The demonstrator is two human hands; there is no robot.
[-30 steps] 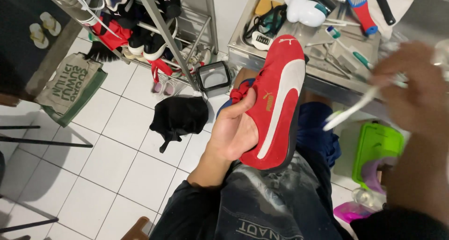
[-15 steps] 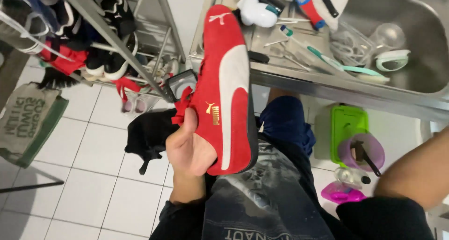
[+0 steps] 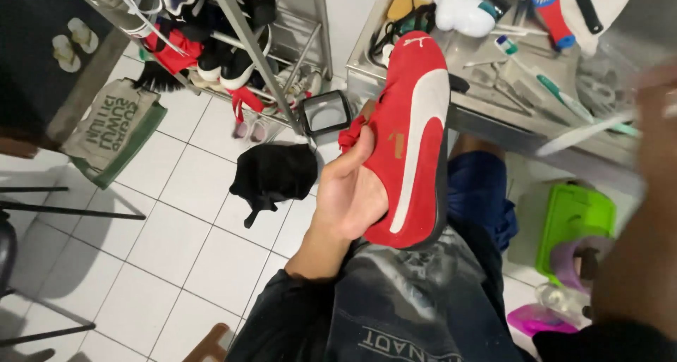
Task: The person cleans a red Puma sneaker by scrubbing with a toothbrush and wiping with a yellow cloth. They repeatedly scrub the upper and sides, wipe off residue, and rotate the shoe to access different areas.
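My left hand (image 3: 350, 192) is slid inside a red suede sneaker (image 3: 412, 136) with a white side stripe and holds it up over my lap, toe pointing away. My right hand (image 3: 659, 115) is blurred at the right edge and grips a thin white brush handle (image 3: 582, 133) that points left towards the shoe. I am seated, with a dark apron (image 3: 402, 312) across my knees.
A steel sink counter (image 3: 543, 133) ahead carries brushes, a white bottle and tools. A metal shoe rack (image 3: 233, 30) stands at upper left. On the white tile floor lie a black cloth (image 3: 271, 175) and a doormat (image 3: 113, 129); a green tub (image 3: 571, 224) and pink containers sit at right.
My right hand has come back up into view at the right with the white brush. The shoe has dropped slightly lower in the view and stays on my left hand.
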